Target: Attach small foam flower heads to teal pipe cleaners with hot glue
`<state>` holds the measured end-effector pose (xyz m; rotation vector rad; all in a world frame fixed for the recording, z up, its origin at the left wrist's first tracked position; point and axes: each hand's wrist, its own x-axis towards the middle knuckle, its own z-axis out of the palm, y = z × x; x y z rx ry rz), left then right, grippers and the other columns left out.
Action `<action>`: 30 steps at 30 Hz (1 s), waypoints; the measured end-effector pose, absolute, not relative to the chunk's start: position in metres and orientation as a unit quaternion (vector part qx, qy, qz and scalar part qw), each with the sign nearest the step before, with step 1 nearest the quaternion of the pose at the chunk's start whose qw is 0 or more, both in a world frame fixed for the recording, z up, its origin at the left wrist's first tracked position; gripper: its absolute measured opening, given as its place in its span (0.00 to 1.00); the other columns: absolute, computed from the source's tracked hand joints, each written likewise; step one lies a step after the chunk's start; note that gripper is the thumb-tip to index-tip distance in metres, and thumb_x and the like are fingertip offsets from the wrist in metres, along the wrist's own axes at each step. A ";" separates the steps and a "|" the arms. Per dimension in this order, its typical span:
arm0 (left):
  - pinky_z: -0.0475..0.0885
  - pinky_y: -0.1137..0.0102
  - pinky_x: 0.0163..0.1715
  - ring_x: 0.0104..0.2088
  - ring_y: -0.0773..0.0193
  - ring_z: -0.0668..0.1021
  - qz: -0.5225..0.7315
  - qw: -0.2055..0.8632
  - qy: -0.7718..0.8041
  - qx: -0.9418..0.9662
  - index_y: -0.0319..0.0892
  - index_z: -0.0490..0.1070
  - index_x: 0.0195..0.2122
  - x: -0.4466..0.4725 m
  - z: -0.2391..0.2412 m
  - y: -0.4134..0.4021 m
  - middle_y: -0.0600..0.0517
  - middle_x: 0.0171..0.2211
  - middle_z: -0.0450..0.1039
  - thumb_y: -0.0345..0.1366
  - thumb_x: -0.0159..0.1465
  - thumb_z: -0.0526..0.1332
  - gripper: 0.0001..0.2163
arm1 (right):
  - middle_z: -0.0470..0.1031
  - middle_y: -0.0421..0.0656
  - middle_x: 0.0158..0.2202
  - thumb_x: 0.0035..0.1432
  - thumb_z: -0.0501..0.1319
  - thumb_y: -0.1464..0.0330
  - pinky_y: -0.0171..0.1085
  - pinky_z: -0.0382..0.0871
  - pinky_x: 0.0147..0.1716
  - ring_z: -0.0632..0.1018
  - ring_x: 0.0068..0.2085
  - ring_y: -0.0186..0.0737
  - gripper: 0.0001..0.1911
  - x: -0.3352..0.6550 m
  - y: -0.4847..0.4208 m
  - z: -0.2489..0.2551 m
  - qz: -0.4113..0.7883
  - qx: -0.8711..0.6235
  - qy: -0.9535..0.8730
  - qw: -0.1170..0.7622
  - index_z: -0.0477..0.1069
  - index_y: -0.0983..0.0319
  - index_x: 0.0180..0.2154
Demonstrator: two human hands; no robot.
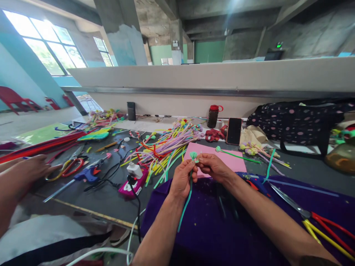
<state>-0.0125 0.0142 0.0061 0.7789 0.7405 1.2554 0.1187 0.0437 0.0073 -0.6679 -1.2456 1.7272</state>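
Note:
My left hand [181, 177] is closed around the stem of a small mint-green pipe-cleaner flower [193, 156]. Its stem [185, 208] hangs below my fist over the dark purple cloth. From the other side, my right hand [215, 166] pinches the edge of the flower head; the fingertips partly hide what lies between them. Behind my hands is a pink sheet [235, 157], and on it rests another green pipe-cleaner flower [238, 154] with a long stem. Large scissors [307, 216] with red and yellow handles lie open to the right.
A heap of pipe-cleaner flowers [172, 142] spreads behind a power strip [133, 186]. At left are a blue glue gun [88, 171], scissors [72, 166] and a co-worker's hand [33, 171]. A phone [234, 131], red-capped bottle [213, 116] and patterned bag [294, 123] stand at the back.

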 end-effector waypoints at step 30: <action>0.56 0.81 0.12 0.15 0.77 0.65 0.527 0.677 0.346 0.380 0.37 0.65 0.24 -0.014 0.008 0.024 0.57 0.20 0.66 0.34 0.50 0.62 0.07 | 0.74 0.44 0.26 0.50 0.54 0.55 0.33 0.52 0.23 0.74 0.29 0.41 0.17 0.281 -0.069 -0.002 0.019 -0.789 -0.611 0.062 0.71 0.60 0.29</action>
